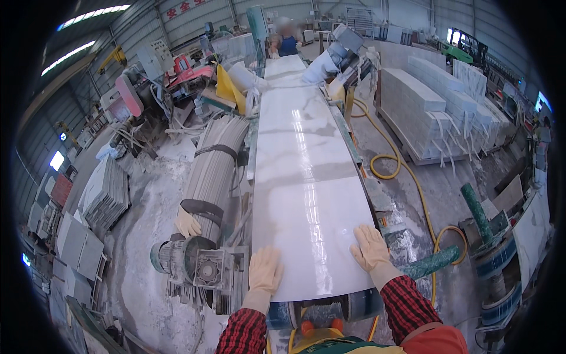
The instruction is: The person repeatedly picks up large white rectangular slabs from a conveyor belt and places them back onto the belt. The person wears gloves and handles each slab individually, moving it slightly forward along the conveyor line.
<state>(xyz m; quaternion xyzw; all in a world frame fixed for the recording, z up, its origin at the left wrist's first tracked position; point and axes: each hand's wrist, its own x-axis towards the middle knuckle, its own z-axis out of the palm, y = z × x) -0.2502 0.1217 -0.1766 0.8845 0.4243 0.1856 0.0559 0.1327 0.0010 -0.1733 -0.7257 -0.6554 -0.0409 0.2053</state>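
Note:
A long, polished white stone slab (309, 236) with grey veining lies flat in front of me, its near end just before my body. My left hand (265, 271), in a cream glove, rests on the slab's near left edge with fingers stretched forward. Farther along the right edge, my right hand (370, 248) wears a matching glove and lies flat with its fingers slightly apart. Under the near end, dark blue rollers (362, 305) show. More white veined stone (303, 127) stretches away beyond the slab along the same line.
An electric motor (174, 259) sits left of the slab, with a loose glove (187, 223) above it. Yellow hose (421, 200) winds across the floor at right. Bundled stone blocks (413, 112) stand far right. A person (288, 44) is at the line's far end.

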